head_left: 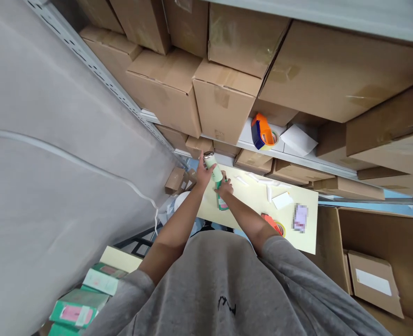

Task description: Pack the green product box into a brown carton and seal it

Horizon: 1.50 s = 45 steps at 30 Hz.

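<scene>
My left hand is closed around a pale green bottle with a silver cap, held tilted above the pale yellow table. My right hand is closed on a green and pink box that stands on the table just below the bottle. The bottle's lower end meets the top of that box; I cannot tell whether it is inside. My grey shirt fills the bottom of the view.
Cardboard boxes crowd the metal shelves above the table. An orange and blue tape dispenser lies on a shelf; another lies on the table beside white papers. Green boxes are stacked lower left. An open carton is at right.
</scene>
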Each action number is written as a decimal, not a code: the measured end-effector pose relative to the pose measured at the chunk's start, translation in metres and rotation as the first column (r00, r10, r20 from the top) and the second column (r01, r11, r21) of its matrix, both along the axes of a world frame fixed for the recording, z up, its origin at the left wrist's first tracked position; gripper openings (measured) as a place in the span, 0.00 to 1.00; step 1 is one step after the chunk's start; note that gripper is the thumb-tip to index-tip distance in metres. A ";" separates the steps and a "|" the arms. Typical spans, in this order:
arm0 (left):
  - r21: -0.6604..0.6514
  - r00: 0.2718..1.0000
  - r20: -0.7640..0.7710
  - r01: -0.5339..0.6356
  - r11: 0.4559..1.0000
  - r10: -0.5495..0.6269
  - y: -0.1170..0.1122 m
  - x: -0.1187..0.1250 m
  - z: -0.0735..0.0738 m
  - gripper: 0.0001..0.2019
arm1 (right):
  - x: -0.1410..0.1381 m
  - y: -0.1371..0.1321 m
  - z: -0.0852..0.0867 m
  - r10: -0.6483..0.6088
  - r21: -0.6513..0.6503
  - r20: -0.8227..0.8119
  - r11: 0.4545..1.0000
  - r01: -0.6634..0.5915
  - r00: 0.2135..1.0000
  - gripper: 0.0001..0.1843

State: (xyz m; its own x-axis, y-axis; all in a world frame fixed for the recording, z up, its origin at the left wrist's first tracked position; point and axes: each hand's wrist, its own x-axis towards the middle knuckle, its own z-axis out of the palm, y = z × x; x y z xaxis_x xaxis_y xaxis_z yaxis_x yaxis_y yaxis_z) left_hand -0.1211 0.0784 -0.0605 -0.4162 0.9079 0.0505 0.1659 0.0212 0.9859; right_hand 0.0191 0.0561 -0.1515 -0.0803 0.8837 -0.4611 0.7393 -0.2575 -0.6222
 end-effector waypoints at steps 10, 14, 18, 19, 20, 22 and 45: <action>0.036 0.999 0.041 -0.002 0.999 0.000 0.004 0.003 -0.003 0.42 | 0.020 -0.019 0.025 0.133 0.187 -0.052 0.975 -0.121 0.990 0.54; 0.049 0.999 0.047 0.001 0.999 -0.004 -0.001 0.006 0.016 0.43 | 0.032 -0.031 0.042 0.173 0.309 -0.165 0.944 -0.116 0.971 0.56; 0.082 0.994 0.069 0.073 0.994 -0.079 -0.015 0.007 0.025 0.43 | 0.043 -0.038 0.058 0.136 0.353 -0.307 0.935 -0.020 0.942 0.51; 0.083 0.993 0.068 0.095 0.992 -0.101 -0.019 0.008 0.023 0.43 | 0.045 -0.039 0.060 0.130 0.352 -0.337 0.936 -0.004 0.933 0.50; 0.077 0.992 0.058 0.111 0.991 -0.115 -0.024 0.010 0.021 0.43 | 0.046 -0.040 0.062 0.129 0.350 -0.360 0.937 0.005 0.924 0.48; 0.051 0.993 0.014 0.120 0.991 -0.121 -0.034 0.014 0.015 0.43 | 0.049 -0.041 0.062 0.141 0.356 -0.376 0.935 0.003 0.916 0.47; -0.216 0.836 -0.477 0.189 0.958 -0.273 -0.074 0.063 -0.004 0.24 | 0.077 -0.063 0.054 0.050 0.280 -0.186 0.960 0.004 0.981 0.48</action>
